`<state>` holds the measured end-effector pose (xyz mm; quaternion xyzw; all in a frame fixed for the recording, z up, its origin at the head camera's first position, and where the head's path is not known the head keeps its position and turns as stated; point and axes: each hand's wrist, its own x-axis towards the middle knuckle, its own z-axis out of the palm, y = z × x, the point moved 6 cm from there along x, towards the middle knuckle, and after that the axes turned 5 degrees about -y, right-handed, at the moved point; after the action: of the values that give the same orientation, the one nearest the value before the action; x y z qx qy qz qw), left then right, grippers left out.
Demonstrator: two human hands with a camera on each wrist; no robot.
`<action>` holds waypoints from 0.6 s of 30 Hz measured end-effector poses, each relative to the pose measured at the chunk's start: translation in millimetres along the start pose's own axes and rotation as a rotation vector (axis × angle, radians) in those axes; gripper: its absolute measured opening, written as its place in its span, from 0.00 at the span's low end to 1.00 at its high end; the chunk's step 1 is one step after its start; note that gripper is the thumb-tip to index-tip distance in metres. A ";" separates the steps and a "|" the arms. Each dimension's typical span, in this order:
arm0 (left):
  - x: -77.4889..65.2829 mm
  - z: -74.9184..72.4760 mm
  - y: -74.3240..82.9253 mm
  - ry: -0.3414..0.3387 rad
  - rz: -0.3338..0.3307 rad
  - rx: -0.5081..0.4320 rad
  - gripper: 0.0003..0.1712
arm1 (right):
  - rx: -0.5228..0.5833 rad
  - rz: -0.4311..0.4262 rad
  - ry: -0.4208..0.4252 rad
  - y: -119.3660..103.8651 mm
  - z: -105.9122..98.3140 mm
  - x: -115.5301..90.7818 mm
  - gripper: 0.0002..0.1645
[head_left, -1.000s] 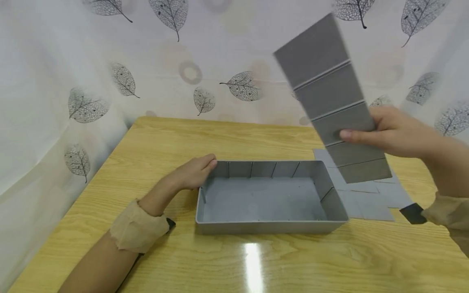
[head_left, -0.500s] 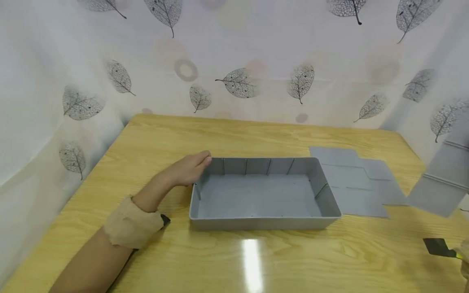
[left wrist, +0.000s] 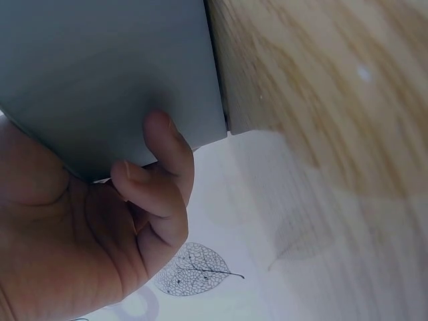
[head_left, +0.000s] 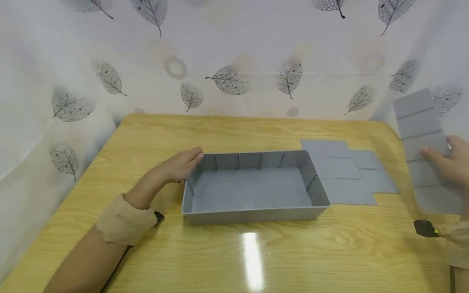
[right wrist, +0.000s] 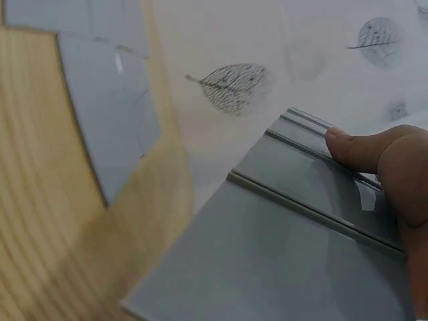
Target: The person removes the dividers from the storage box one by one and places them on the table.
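Observation:
A shallow grey rectangular box [head_left: 253,215] with slotted inner walls sits on the wooden table. My left hand [head_left: 180,166] grips its far left corner, thumb on one side of the wall and fingers curled round the other; the left wrist view shows the curled fingers [left wrist: 167,194] against the outer wall [left wrist: 100,80]. At the far right, my right hand [head_left: 452,160] holds a long grey panel [head_left: 421,138] crossed by several grooves, raised on a slant. In the right wrist view the thumb [right wrist: 361,150] presses on the grooved face of the panel [right wrist: 287,254].
Several flat grey plates [head_left: 348,179] lie overlapping on the table, just right of the box. A white curtain [head_left: 249,49] with leaf prints hangs behind the table's back edge. The wooden tabletop [head_left: 205,260] stretches in front of the box.
My right hand has carried the grooved panel from above the plates out to the far right, partly leaving the head view and coming back into it. The left hand keeps its grip on the box corner.

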<state>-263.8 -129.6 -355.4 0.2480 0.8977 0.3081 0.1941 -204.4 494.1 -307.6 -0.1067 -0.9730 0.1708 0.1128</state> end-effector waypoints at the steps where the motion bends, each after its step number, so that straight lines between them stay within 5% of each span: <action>1: -0.5 -0.2 -0.8 -0.006 -0.004 -0.006 0.17 | -0.016 -0.005 -0.055 5.5 7.3 2.4 0.39; 8: -1.3 0.3 -2.8 0.006 0.014 0.010 0.18 | -0.093 -0.003 -0.177 28.9 27.1 3.3 0.46; 18: -1.2 0.7 -4.2 0.007 0.013 0.023 0.18 | -0.199 0.058 -0.222 45.5 41.7 -0.1 0.47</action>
<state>-263.9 -132.9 -358.3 0.2551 0.9003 0.2997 0.1861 -207.3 522.9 -362.0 -0.1260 -0.9881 0.0873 -0.0117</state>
